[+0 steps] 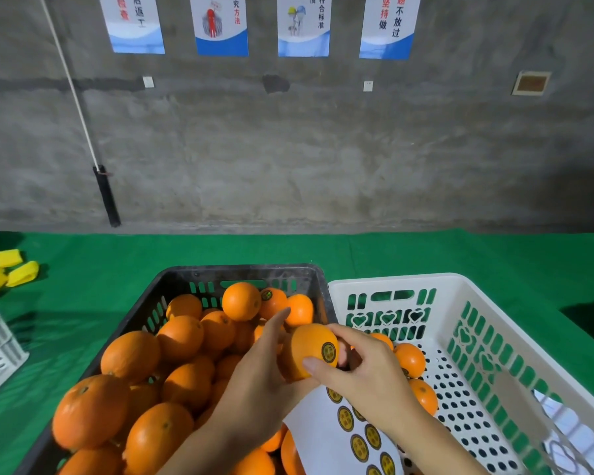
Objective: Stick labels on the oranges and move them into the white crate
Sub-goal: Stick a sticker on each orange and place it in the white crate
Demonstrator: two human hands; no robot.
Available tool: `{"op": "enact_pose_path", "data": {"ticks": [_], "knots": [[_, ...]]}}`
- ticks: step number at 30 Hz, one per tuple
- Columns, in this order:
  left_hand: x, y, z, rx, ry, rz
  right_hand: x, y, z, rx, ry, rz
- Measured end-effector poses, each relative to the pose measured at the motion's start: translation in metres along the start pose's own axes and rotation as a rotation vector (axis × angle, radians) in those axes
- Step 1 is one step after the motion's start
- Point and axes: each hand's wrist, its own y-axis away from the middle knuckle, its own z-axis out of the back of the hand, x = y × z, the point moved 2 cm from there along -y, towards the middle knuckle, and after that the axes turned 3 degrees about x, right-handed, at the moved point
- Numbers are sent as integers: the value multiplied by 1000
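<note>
Orange (pixel 306 347), label (pixel 329 351) on, held over the seam between black crate (pixel 172 279) and white crate (pixel 494 293). Left hand (pixel 258 378) cups it; right hand (pixel 367 368) pinches it, thumb beside the label. I judge sticking done; next, carry it right and set it down gently. Sticker sheet (pixel 319 437) beneath. Green cloth (pixel 117 255), concrete wall (pixel 288 149), posters (pixel 222 25).

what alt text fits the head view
The left hand and right hand hold a labelled orange over a black crate of oranges. A label sheet lies below, and a white crate holding a few oranges sits beside it.
</note>
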Motion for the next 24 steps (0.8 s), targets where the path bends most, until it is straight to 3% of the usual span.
{"op": "enact_pose_path", "data": {"ticks": [5, 9, 13, 15, 17, 21, 24], "knots": [[-5, 2, 4, -59, -160, -41, 4, -1, 1, 123, -66, -63], [-9, 3, 6, 3, -32, 59, 4, 0, -2, 21, -151, -53], [-9, 2, -2, 372, 248, 423, -4, 0, 2, -155, -127, -157], [-18, 3, -5, 535, 558, 481, -8, -1, 5, -239, -132, -216], [-27, 3, -3, 575, 669, 467, -8, -1, 8, -298, -165, -256], [-30, 5, 4, 476, 273, 290, -9, -6, 12, -306, -370, -371], [-31, 5, 9, 417, 247, 324, -26, -12, 15, -331, -761, -688]]}}
